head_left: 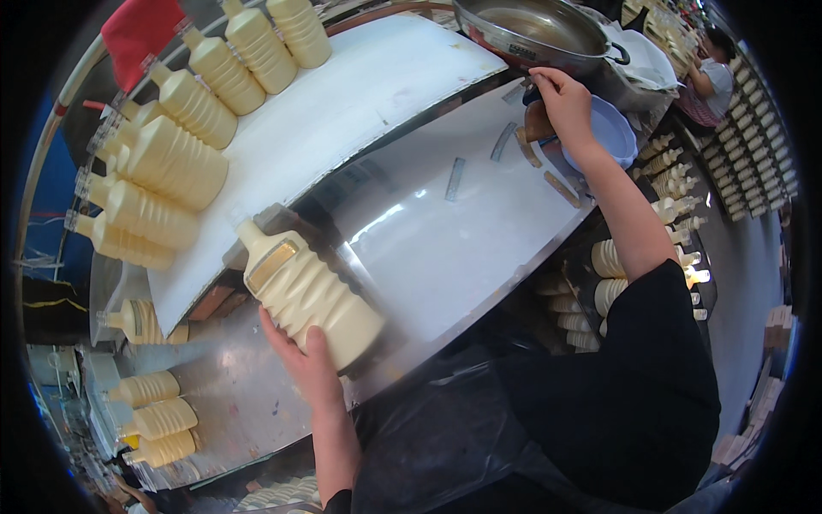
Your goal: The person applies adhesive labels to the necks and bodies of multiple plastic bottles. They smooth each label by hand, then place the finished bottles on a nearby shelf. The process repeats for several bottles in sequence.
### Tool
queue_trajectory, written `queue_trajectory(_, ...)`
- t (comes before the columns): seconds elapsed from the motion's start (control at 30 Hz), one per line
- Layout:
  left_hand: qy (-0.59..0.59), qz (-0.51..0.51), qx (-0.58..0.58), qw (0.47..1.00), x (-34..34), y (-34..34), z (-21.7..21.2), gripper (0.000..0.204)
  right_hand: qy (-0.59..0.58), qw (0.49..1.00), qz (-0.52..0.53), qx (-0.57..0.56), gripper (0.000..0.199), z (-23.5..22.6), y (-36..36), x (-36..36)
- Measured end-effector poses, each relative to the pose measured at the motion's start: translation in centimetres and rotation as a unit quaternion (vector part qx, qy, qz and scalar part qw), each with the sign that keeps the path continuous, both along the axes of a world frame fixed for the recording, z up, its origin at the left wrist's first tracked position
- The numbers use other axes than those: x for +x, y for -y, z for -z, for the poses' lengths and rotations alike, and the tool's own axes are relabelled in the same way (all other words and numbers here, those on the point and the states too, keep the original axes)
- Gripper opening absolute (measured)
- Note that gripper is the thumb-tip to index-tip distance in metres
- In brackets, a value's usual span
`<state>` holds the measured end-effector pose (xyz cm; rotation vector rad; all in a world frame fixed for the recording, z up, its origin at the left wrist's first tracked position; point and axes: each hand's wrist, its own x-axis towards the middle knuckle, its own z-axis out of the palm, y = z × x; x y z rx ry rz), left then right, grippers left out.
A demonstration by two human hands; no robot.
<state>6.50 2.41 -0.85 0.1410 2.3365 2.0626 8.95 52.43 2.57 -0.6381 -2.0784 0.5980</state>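
Note:
My left hand (312,364) is wrapped round the lower side of a cream-coloured, ribbed plastic bottle (321,300). The bottle lies tilted, its neck toward the far left, and a gold-framed label strip (272,264) sits across its shoulder. Out at the far right, my right hand (565,107) is closed in a pinch; what its fingertips hold, if anything, is too small to make out. Just below those fingers are a brown block (538,122) and a pale lavender bowl (612,133). Several thin label strips, among them a clear one (455,178) and a gold one (562,188), lie on the shiny work surface (411,257).
Beyond, a raised white board (342,103) carries several cream bottles (175,163) along its left and far edges. A wide metal pan (548,34) stands behind my right hand. More bottles (163,420) rest at left. Another person (709,77) sits far right near stacked bottles (745,137).

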Motion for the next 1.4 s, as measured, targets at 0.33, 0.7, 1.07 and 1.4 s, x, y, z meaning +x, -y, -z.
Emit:
queue_trajectory(0.33,-0.003,0.001,-0.001,1.000,-0.1,0.1,0.3,0.081,-0.050,0.997,0.050,0.010,0.020,-3.7,-2.2,1.1)
queue_trajectory(0.7,0.010,-0.009,0.002,1.000,-0.1,-0.1,-0.1,0.081,0.116,0.934,-0.011,0.337,0.010,-3.0,-1.9,0.6)
queue_trajectory(1.07,-0.203,-0.028,-0.263,0.943,0.2,0.6,-1.0,0.078,0.132,0.976,-0.116,0.131,0.009,0.9,2.4,4.2)
queue_trajectory(1.4,-0.448,0.302,-0.349,0.765,-1.8,-12.9,-10.7,0.047,0.069,0.990,-0.088,0.083,0.009,-2.2,0.0,5.5)
